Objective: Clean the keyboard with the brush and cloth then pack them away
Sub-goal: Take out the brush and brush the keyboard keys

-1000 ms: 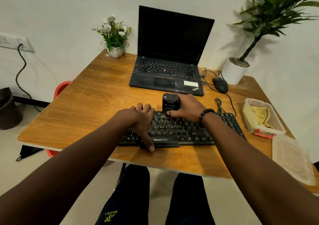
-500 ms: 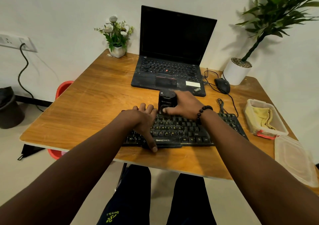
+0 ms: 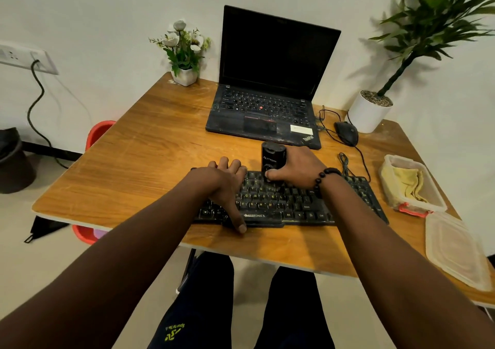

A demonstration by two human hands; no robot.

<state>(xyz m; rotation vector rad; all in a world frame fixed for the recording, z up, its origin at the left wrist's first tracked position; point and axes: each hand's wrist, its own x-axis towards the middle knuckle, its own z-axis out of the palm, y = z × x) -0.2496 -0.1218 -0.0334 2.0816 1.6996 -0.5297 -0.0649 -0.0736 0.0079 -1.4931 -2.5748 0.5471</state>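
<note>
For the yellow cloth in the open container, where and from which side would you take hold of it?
Probably pinch a raised fold near the middle of the yellow cloth, coming straight down from above. It lies crumpled inside the open plastic container, whose walls block any sideways approach, and its lid sits off beside it. The right hand, nearer but holding the brush, would need freeing first.

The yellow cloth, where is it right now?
In the head view the yellow cloth lies inside the open plastic container on the table's right side, right of the keyboard, with the lid just nearer the person.
</note>
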